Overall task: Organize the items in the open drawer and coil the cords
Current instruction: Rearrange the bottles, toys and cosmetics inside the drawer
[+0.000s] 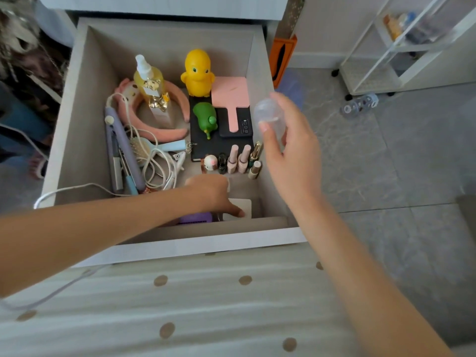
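Clear plastic was what your right hand carried: a clear plastic bottle with a rounded top, clamped between the thumb and the curled fingers behind it. It hung just above the right wall of the pale wooden drawer, not yet set down. I judged it light and probably empty, with a smooth, thin wall that could slip or dent, so a hold round the body suited it better than a squeeze at the top.

Your left hand reached down into the drawer's near right corner. One finger stretched out and touched a flat white box. The others were hidden under the hand, so I could not tell whether they gripped anything. A purple object lay just left of that fingertip. A row of small upright cosmetic tubes stood just beyond the knuckles, below the bottle.

Further left of those fingers, the loose white cord lay tangled beside a lilac hair straightener, and one run of it trailed over the drawer's left wall. It looked soft, limp and a little springy. You would do best to take it near a free end and feed loops into the palm, as dragging it could topple the tubes.
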Available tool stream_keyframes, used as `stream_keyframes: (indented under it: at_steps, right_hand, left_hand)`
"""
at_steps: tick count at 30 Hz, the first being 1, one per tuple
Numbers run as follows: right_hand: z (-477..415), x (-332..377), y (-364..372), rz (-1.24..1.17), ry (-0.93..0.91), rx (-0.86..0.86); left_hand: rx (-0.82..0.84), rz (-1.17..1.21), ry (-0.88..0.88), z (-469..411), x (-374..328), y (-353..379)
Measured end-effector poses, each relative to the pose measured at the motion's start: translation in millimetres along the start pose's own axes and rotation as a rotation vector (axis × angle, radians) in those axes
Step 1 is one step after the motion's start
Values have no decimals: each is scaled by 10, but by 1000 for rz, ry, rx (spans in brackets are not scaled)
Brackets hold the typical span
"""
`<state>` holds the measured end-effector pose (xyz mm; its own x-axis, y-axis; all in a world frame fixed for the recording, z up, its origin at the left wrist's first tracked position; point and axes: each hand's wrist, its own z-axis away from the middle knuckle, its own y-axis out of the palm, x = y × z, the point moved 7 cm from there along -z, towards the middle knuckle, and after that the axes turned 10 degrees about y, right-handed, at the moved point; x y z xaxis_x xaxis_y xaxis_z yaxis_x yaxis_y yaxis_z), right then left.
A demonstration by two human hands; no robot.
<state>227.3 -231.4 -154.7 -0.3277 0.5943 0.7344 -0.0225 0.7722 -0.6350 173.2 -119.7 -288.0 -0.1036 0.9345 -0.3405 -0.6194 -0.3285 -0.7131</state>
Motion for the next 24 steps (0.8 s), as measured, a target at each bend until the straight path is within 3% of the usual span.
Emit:
stream_keyframes:
  at_steps: [4, 12, 24]
  right_hand:
    - [-24, -41, -86, -32, 20, -72]
    - [-41, -145, -28, -68, 108, -8]
    - [-28, -73, 95, -22, 36, 92]
  left_hand:
    - [3, 197, -34, -52, 187, 78]
    - [8, 445, -54, -24, 77, 175]
    - [-103, 389, 116, 47, 4, 85]
